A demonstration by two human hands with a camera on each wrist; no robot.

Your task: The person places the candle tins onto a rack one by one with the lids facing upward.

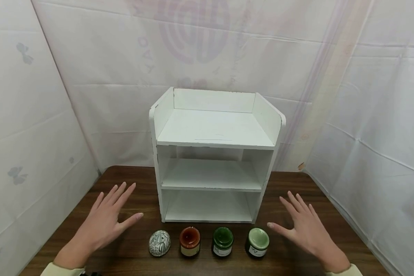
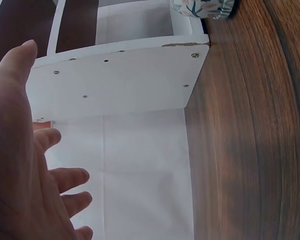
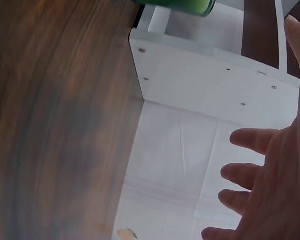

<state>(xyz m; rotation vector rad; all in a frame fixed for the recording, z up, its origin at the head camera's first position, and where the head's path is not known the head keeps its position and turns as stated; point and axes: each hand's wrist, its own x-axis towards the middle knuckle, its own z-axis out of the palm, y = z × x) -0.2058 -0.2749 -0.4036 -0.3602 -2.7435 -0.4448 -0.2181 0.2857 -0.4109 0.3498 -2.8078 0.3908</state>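
Both hands hold nothing, fingers spread. My left hand point(image 1: 101, 224) hovers over the left side of the table, nearest to a round jar with a black-and-white leaf pattern point(image 1: 160, 243). On the right side, my right hand point(image 1: 307, 230) has its thumb pointing toward a pale green jar point(image 1: 258, 242). Between those two stand an amber-brown jar point(image 1: 190, 240) and a dark green jar point(image 1: 222, 241), both with paper labels. All of them form a row in front of a white shelf unit point(image 1: 214, 145). In the left wrist view the patterned jar point(image 2: 202, 7) shows at the top edge.
The white unit has a top tray with raised sides and two compartments point(image 1: 210, 174) below, without items in them. It stands on a dark wood table point(image 1: 131, 245). White fabric sheets point(image 1: 110, 76) hang behind and at both sides.
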